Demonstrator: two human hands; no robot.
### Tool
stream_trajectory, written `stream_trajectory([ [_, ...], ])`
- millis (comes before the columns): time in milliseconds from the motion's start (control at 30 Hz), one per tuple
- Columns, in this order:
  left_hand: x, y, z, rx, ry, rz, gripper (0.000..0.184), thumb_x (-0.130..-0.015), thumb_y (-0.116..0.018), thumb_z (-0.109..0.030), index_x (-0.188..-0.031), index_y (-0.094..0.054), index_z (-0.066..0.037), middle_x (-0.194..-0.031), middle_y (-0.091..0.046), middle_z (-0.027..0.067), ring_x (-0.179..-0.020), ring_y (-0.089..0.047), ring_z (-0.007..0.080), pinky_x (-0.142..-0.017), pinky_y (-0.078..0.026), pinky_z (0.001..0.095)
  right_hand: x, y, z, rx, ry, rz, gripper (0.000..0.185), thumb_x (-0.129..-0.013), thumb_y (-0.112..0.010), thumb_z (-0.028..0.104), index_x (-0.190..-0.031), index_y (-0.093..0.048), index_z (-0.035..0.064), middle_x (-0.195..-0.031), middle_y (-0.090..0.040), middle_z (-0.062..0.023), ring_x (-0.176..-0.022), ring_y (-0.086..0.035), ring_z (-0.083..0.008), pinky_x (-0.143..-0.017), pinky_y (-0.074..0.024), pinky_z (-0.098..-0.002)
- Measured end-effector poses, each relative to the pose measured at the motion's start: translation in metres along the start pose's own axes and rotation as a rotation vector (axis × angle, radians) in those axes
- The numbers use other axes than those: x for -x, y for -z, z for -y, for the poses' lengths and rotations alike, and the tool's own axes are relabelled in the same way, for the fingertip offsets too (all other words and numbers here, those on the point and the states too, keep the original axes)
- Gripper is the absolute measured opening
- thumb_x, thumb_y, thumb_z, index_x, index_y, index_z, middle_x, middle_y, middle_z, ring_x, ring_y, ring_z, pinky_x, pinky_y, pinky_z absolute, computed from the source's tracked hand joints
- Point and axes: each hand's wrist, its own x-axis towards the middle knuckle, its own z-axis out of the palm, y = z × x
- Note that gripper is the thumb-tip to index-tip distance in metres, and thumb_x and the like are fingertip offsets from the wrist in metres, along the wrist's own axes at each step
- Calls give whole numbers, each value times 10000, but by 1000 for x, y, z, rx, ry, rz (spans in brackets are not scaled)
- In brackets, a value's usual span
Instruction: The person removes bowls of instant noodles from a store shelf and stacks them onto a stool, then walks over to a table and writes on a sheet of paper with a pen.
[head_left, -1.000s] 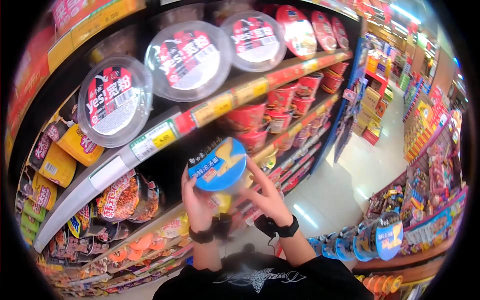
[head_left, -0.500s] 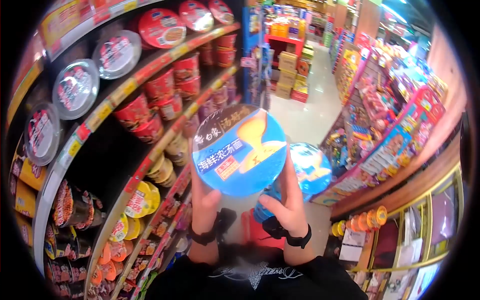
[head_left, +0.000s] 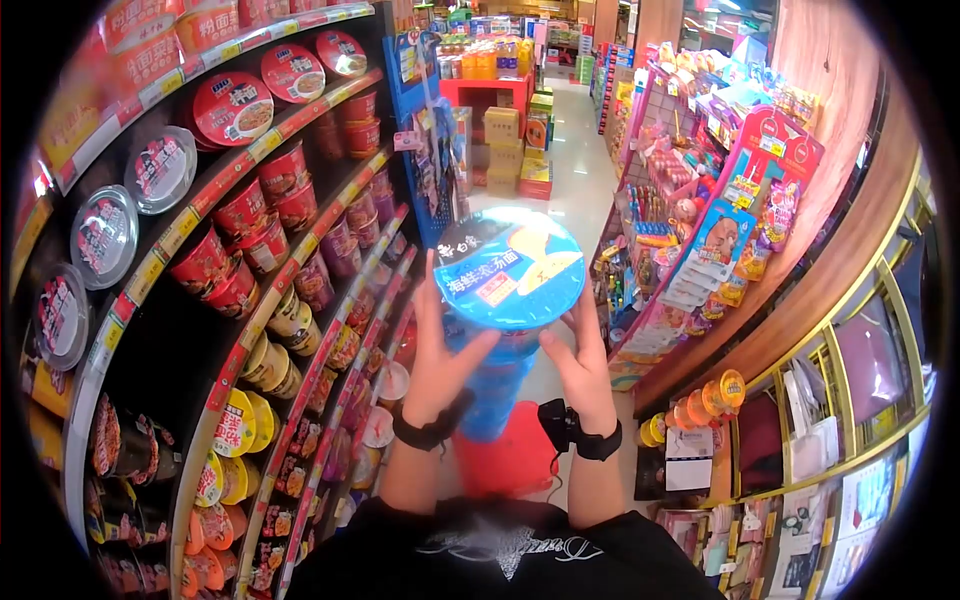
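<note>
A blue instant noodle cup (head_left: 510,275) with a dark and blue printed lid sits between my hands in the middle of the head view. My left hand (head_left: 440,355) presses its left side, thumb toward me. On the opposite side my right hand (head_left: 580,365) closes round it, its far fingers partly hidden. Directly below, in line with the cup, is a column of similar blue cups (head_left: 490,390); whether the held cup touches it cannot be made out. Under the column shows a red surface (head_left: 500,460). Both wrists wear black straps.
To my left, curved shelves (head_left: 290,130) carry red noodle bowls (head_left: 230,108), yellow cups (head_left: 235,420) and clear-lidded bowls (head_left: 160,170). A snack rack (head_left: 720,260) stands on the right. Ahead, stacked boxes (head_left: 503,140) line the aisle floor (head_left: 580,150).
The view has swung right and drawn back. My hands have brought the held cup over the blue column, which stood to its right before. The column and red surface now show beneath it.
</note>
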Motion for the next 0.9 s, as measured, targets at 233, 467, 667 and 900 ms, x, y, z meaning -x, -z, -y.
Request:
stream_trajectory([
  [233,7,4,8,-214,-16,-5,887,-775,-714,-283,-1436,-183,-25,-1355,-337,124,-1266,-355,250,-1061,-270,380,6,-4,-10,26,6,-10,751,-858,-588,133,-1455,-146,21,-1477,-261,-148,-1358,-257,-246,-1090,-226,-401],
  [467,9,5,6,-218,-15,-17,849,-779,-717,-298,-1417,-228,-23,-1339,-353,121,-1253,-366,245,-1050,-281,380,7,-8,-13,-13,10,16,779,-850,-599,131,-1455,-124,9,-1470,-260,-155,-1321,-312,-239,-1078,-249,-400],
  [667,7,6,6,-233,-21,-18,848,-780,-713,-303,-1419,-233,-19,-1324,-358,116,-1251,-366,238,-1057,-274,382,5,-8,-12,-10,6,16,785,-849,-596,123,-1457,-114,12,-1472,-255,-152,-1322,-311,-237,-1079,-248,-400],
  [900,1,6,2,-200,-25,-21,882,-779,-714,-307,-1437,-202,-21,-1314,-346,112,-1256,-359,240,-1061,-272,380,1,-9,-9,-33,13,27,774,-856,-582,100,-1460,-104,16,-1478,-238,-158,-1347,-270,-246,-1094,-219,-406],
])
